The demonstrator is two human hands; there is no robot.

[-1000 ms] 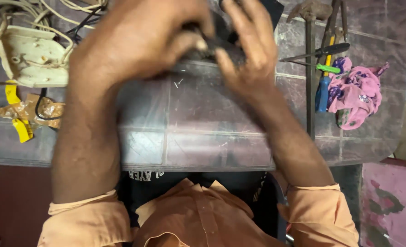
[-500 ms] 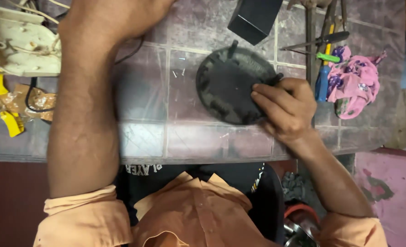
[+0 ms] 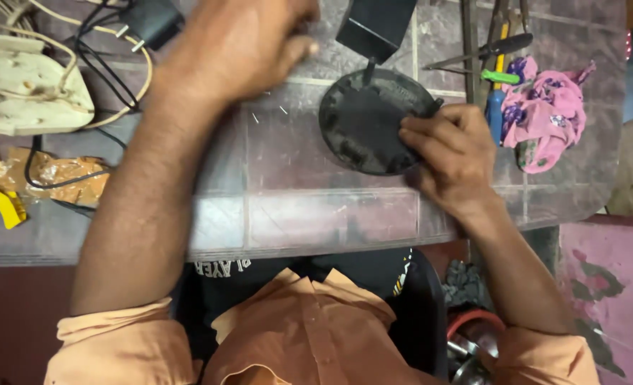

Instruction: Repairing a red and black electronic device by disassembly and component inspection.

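The right hand (image 3: 448,153) lay on the near right edge of a round black plastic cover (image 3: 366,121), its grip closed loosely over the rim with fingertips pressing the top. The cover rested flat on the tiled tabletop (image 3: 295,207), right of centre, just below a black box (image 3: 376,25). The left hand (image 3: 242,46) hovered up left of the cover, fingers curled in; whether its grip held anything could not be told. A pink cloth (image 3: 544,114) and screwdrivers (image 3: 498,78) lay to the right, a cream socket board (image 3: 28,89) far left
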